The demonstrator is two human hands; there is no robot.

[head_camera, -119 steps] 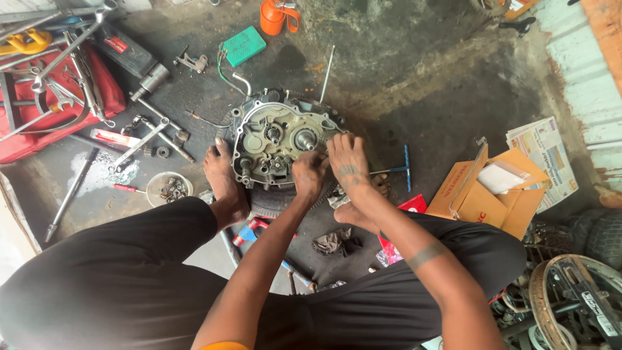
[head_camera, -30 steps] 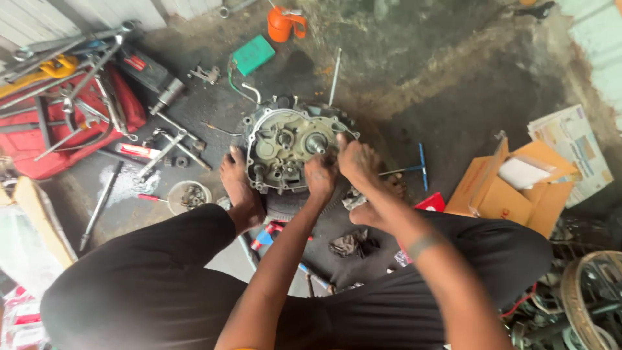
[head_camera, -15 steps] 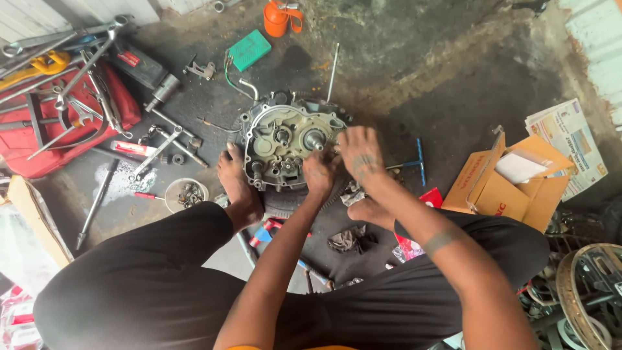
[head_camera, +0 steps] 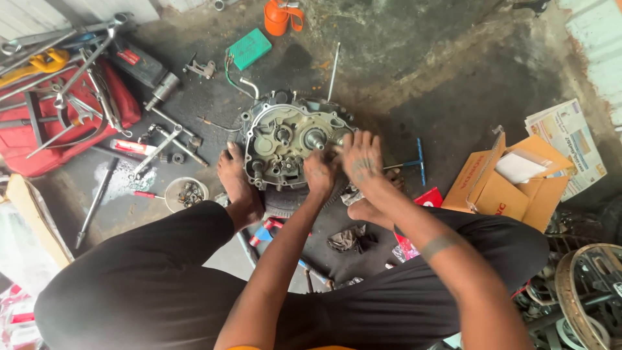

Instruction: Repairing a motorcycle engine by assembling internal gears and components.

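Change since earlier: the view has drifted a little, so the engine case (head_camera: pixel 291 146) now sits nearer the middle of the picture; both hands have stayed on its near right edge, and the bare foot (head_camera: pixel 238 188) remains braced against its left side.
Engine case: open, round, gears and shafts exposed, lying flat on the concrete floor (head_camera: pixel 453 78) between the person's knees, well back from the floor's far edge.
Left hand (head_camera: pixel 319 174): fingers curled together and pressing on the case's near rim; whether they pinch a small part is hidden.
Right hand (head_camera: pixel 363 159): fingers spread apart, palm down, lying over the right rim just beside the left hand.
Nearby on the floor: small bowl of bolts (head_camera: pixel 185 193) to the left, blue T-handle wrench (head_camera: pixel 418 162) to the right, red tool tray (head_camera: pixel 58 123) at the far left edge, cardboard box (head_camera: pixel 505 185) at the right.
Doing it well: in my judgement, keep the foot firm so the case does not turn, press evenly with both hands, and keep fingertips clear of the gear teeth.
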